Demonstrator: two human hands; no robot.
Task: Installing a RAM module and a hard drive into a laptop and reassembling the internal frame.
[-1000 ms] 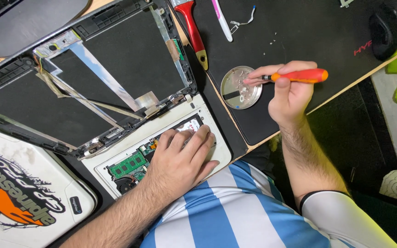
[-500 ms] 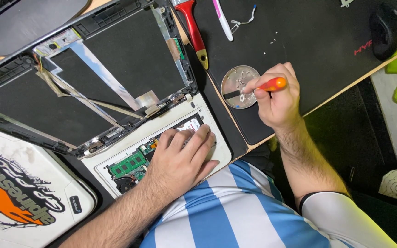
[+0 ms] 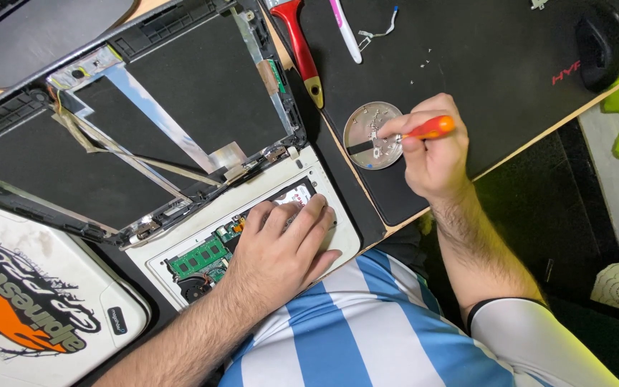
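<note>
Orange-handled screwdriver (image 3: 424, 130) sits clamped in the right hand (image 3: 431, 154), tip over the round silver metal dish (image 3: 367, 122); left hand (image 3: 281, 247) lies flat, fingers apart, on the opened white laptop base (image 3: 338, 236).

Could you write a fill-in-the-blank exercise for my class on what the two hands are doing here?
1. The right hand holds a screwdriver with an ____ handle.
2. Its tip reaches into a round ____ dish holding small screws.
3. The left hand rests flat on the opened white ____.
4. A brush with a ____ handle lies on the black mat.

Missing words: orange; metal; laptop; red
</note>
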